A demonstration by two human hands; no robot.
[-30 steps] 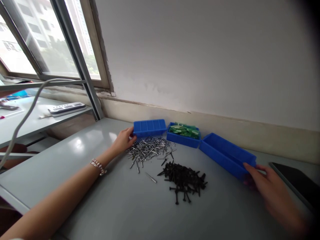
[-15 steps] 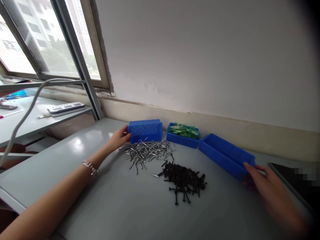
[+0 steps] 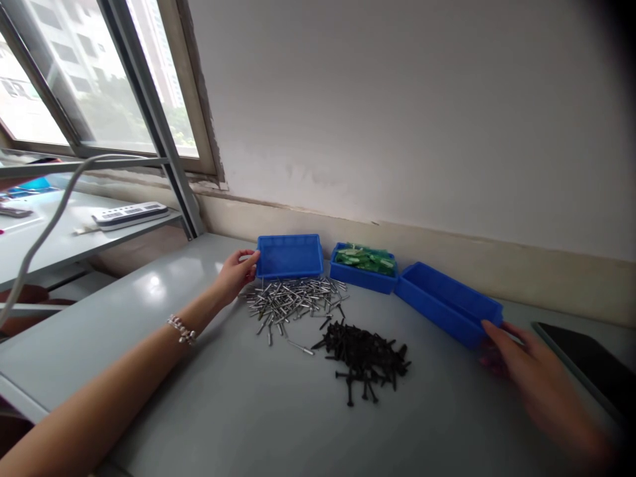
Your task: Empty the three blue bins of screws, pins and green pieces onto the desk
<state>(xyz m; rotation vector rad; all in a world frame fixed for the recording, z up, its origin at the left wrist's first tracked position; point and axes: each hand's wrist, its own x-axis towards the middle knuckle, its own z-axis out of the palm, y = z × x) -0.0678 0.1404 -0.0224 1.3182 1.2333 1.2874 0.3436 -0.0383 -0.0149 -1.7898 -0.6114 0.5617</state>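
Note:
My left hand [image 3: 235,272] grips the left end of an empty blue bin [image 3: 289,255] that stands upright on the grey table [image 3: 209,397]. Right in front of that bin lies a pile of silver nails [image 3: 291,301]. A heap of black screws [image 3: 366,354] lies nearer to me, in the middle. My right hand [image 3: 527,374] holds the near right corner of a second, longer empty blue bin [image 3: 447,301]. Between the two bins stands a third blue bin holding green pieces [image 3: 366,260].
A dark tablet [image 3: 586,364] lies flat at the right edge of the table. The white wall runs just behind the bins. To the left are a window, a lower shelf with a white power strip [image 3: 130,214], and a grey cable [image 3: 44,232].
The left blue bin, upside down a second ago, has been tipped over onto its base by my left hand and now stands open side up. My right hand has barely moved.

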